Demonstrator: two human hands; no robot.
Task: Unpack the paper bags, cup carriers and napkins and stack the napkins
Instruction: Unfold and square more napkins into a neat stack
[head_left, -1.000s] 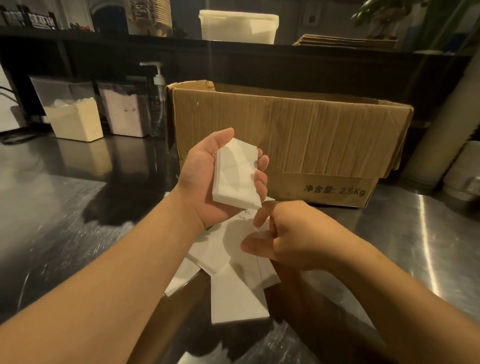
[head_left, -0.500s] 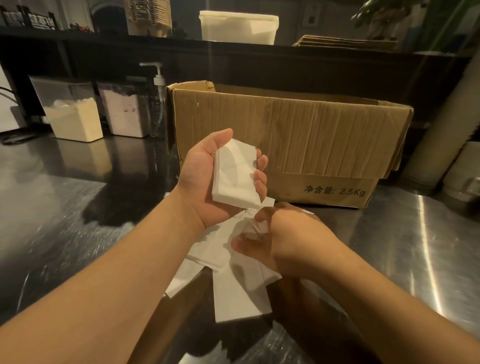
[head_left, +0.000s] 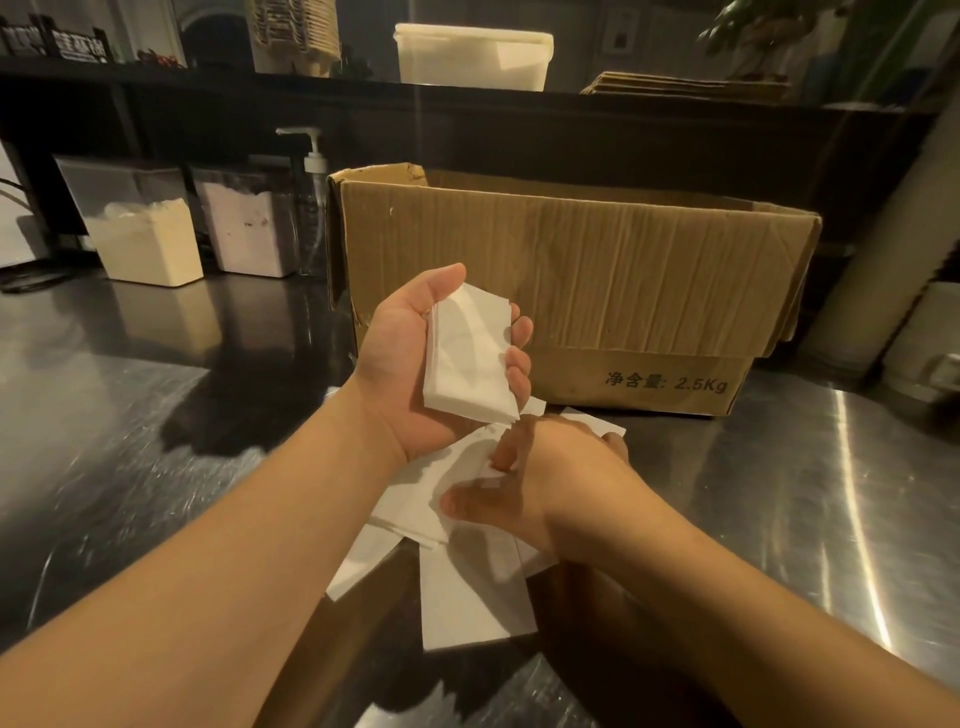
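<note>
Napkins (head_left: 470, 353) gripped in left fingers (head_left: 519, 361); right fingers' (head_left: 506, 449) hold hidden underneath.

Counter (head_left: 779, 493) brushed glossy metal (scratched); box (head_left: 571, 270) matt creased cardboard; napkins (head_left: 467, 358) soft matt white paper.

Warm, dim, yellowish light is filling the scene, and the back wall and the shelf (head_left: 467, 96) are sinking into near black. The steel counter (head_left: 779, 467) is catching bright streaks of glare on the right and a scratchy sheen on the left. The arms are casting dark shadows across the counter below and to the left of the cardboard box (head_left: 597, 270). The white napkins (head_left: 470, 358) are glowing as the brightest patch. Wide-angle distortion is bending the edges, tilting the column (head_left: 883, 249) at the right. Far corners are looking soft and grainy; the right hand's fingers (head_left: 506, 449) are blurring slightly.
</note>
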